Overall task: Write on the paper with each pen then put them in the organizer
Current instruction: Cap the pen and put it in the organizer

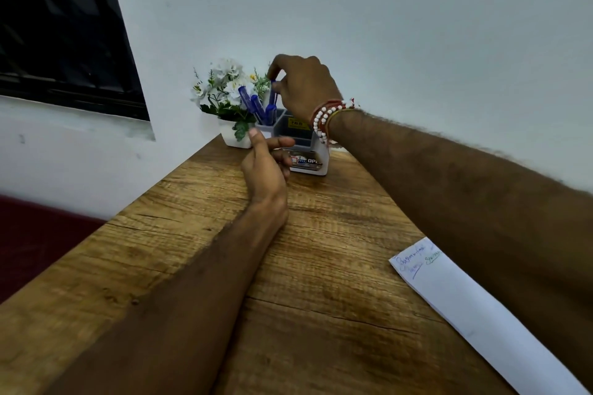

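The right hand [305, 86] is pinching the top end of a blue pen [273, 94] between thumb and forefinger, the other fingers curling loosely behind, and the pen is hanging nearly upright below that pinch with its lower end reaching the mouth of the white organizer [316, 154]. Judging from this, the person is dropping a written-with pen into its slot. Just left of the grip and a little lower, three or so more blue pens [253, 106] are leaning in the organizer's round cup, so the free room is lying on the side of the cup nearest the pinch. To do it well, the person is best off aiming the tip straight down beneath the fingers, so that it is not catching on the cup's rim or knocking the leaning caps, and loosening the pinch only once the barrel is sitting well inside. Below the grip and toward the person, the left hand [264, 167] is resting against the organizer's front, fingers half curled and holding nothing; it seems to be steadying the box, which helps, since a light box tips easily. Beyond the pinch to the left a flower pot [237, 139] is standing close, leaving little slack. Far back toward the person, under the right forearm, the paper [465, 308] is lying on the table [321, 234] with lines of writing on it.
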